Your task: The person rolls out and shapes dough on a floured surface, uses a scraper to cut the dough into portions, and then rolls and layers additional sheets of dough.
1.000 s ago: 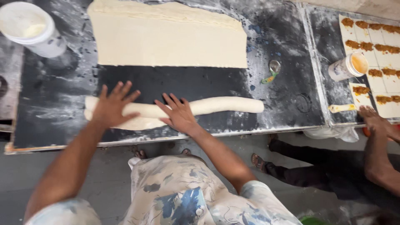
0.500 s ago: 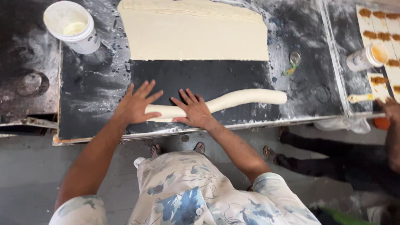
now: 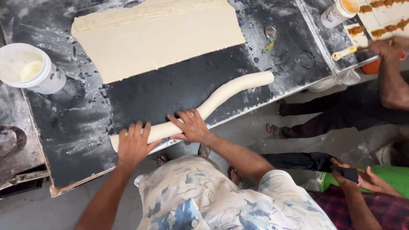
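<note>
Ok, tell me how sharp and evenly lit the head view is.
Head view: soft, even light; dough roll and both hands, left and right, fairly sharp; dough sheet bright, not blown out; wide-angle tilt skews the dark table; corners slightly soft.

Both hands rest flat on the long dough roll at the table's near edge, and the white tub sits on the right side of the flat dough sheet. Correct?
Not quite: the head view shows the white tub left of the flat dough sheet. The left hand and right hand do rest flat on the dough roll.
</note>
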